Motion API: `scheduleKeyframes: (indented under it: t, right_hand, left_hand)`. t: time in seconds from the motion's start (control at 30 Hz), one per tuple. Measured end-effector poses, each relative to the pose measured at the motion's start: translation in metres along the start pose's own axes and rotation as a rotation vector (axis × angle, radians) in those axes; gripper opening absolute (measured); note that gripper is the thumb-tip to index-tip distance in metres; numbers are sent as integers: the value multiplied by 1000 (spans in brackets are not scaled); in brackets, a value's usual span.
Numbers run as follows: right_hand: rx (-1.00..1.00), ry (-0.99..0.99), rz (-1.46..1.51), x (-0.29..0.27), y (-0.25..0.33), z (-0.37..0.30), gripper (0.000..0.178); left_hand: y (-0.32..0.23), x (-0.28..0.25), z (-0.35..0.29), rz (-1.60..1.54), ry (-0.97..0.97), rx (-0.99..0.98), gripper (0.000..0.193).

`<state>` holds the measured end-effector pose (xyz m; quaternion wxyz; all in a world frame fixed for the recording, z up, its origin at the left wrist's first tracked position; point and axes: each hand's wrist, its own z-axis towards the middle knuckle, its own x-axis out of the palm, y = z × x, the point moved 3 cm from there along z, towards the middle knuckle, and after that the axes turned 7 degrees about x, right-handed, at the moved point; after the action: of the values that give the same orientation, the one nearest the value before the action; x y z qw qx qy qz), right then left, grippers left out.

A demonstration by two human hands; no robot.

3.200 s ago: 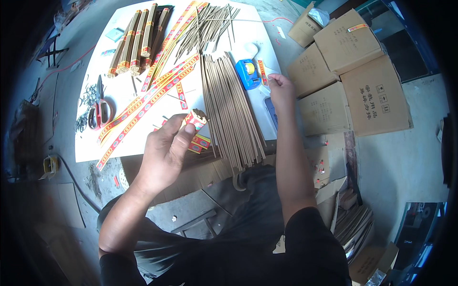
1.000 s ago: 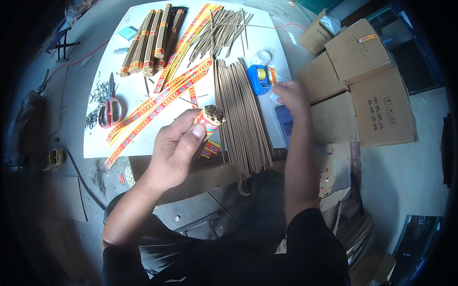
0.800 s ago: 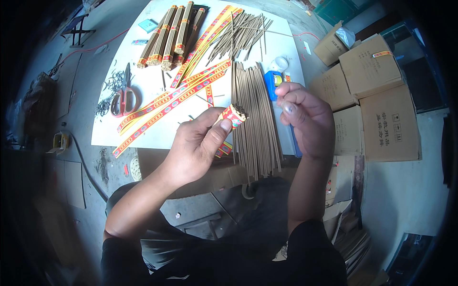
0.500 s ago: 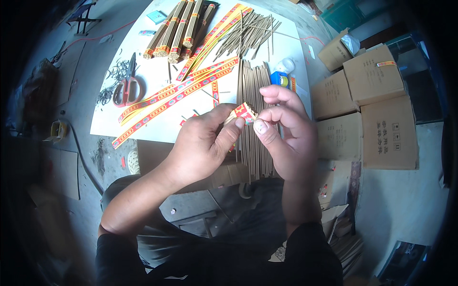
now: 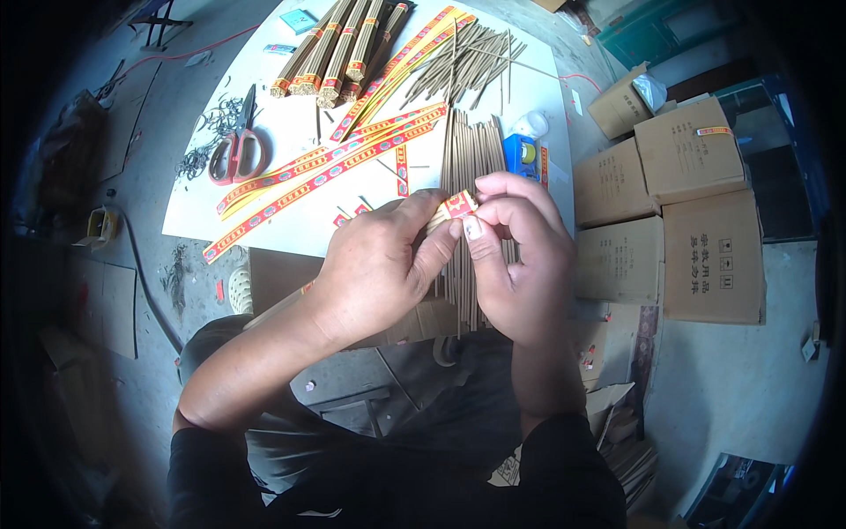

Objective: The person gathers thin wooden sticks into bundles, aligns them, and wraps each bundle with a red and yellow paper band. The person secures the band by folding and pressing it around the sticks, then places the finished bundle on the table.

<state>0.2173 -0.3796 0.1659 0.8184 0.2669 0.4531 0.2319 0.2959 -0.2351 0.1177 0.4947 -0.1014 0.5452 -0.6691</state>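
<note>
My left hand [image 5: 370,256] is wrapped round a bundle of thin brown sticks that look like incense, mostly hidden by the palm. Around the bundle's upper end sits a red and yellow paper band [image 5: 457,205]. At its right edge, the thumb and forefinger of my right hand [image 5: 522,264] are pinched together on the band, the other fingers curled above. Beneath both hands, a row of loose sticks [image 5: 471,145] lies lengthwise on the white table [image 5: 295,132], overhanging its near edge.
Several banded bundles [image 5: 333,55] lie at the far left, beside long printed paper strips [image 5: 330,181]. Scissors [image 5: 236,157] rest on the left, near dark scraps. More loose sticks [image 5: 463,66] form a heap. A blue tape dispenser [image 5: 518,159] stands right; cartons [image 5: 692,150] stack beyond.
The right thumb and forefinger have closed in on the band's edge. The band now sits more upright at the bundle's end. The left hand keeps its grip.
</note>
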Motion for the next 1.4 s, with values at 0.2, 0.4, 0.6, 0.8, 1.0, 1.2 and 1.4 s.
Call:
scheduleKeyframes:
  t: [0.2, 0.4, 0.6, 0.8, 1.0, 1.2, 1.4]
  right_hand:
    - [-47, -36, -86, 6, 0, -1, 10]
    - [10, -68, -30, 7, 1, -3, 13]
    - [103, -34, 36, 8, -7, -4, 12]
    - [298, -54, 316, 18, -13, -2, 31]
    - [326, -28, 436, 25, -32, -2, 36]
    - [277, -20, 493, 38, -40, -5, 35]
    - [250, 38, 512, 45, -39, -1, 18]
  left_hand:
    - [-1, -2, -2, 54, -10, -9, 36]
    - [-5, -1, -3, 160, -27, -4, 38]
    - [-6, 1, -5, 253, -22, -7, 41]
    - [-5, 2, -7, 271, 0, -3, 40]
    - [-3, -4, -6, 179, 19, -22, 39]
    - [-12, -5, -11, 156, 48, -2, 40]
    - [-16, -5, -15, 168, 70, 18, 41]
